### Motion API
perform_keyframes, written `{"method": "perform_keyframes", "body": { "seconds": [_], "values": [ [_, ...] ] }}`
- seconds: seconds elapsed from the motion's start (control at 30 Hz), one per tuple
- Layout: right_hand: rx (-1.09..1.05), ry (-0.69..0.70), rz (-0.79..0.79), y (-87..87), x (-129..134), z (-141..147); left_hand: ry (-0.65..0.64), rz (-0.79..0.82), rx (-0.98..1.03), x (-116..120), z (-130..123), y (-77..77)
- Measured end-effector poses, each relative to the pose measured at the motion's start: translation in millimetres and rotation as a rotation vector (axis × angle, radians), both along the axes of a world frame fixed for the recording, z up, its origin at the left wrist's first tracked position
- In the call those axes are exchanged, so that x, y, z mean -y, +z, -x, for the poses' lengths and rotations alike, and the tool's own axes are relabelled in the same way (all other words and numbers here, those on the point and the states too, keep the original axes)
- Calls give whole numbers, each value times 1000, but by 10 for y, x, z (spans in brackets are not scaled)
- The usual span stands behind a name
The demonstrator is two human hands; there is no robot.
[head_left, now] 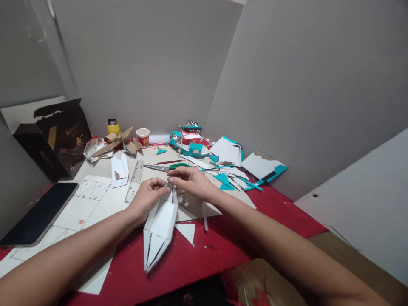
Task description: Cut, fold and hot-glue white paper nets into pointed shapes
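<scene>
A white cardboard boat-shaped piece (161,221) with folded-up sides points toward me, narrow dark gaps showing along its near end. At its far tip, my left hand (147,196) pinches the edge between thumb and fingers. My right hand (191,182) closes on the same tip from the other side, and the fingertips of both hands nearly meet. Just beyond them lie green-handled scissors (159,168), the handles partly behind my right hand. A white card triangle (186,233) lies to the right of the boat piece, and a thin whitish stick (205,219) is farther right.
Left are a drawn paper plan (89,208), a phone (40,212), a ruler (135,180) and a dark box (54,140). Along the back stand a yellow bottle (113,127), a paper cup (143,137) and a teal model boat (191,146). Card scraps (225,180) lie right.
</scene>
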State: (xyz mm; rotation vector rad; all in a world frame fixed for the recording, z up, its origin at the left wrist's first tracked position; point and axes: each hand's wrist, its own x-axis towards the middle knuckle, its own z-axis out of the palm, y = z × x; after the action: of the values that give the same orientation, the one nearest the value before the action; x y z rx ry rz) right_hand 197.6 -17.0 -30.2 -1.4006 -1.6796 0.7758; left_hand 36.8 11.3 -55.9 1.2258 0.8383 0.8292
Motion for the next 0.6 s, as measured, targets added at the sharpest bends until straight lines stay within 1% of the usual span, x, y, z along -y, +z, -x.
{"method": "perform_keyframes", "body": {
  "seconds": [0.13,0.33,0.5,0.53,0.6],
  "values": [
    [-24,6,17,-29,-24,10,-47,28,6,18,5,20],
    [-63,14,7,-12,-64,-126,-139,173,53,-26,20,58],
    [-72,29,-74,87,-107,-322,-221,336,96,-92,35,85],
    [-66,36,-93,111,-110,-342,-254,386,128,-96,39,83],
    [-45,57,-133,154,-109,-349,-361,511,216,-89,51,73]
  ]
}}
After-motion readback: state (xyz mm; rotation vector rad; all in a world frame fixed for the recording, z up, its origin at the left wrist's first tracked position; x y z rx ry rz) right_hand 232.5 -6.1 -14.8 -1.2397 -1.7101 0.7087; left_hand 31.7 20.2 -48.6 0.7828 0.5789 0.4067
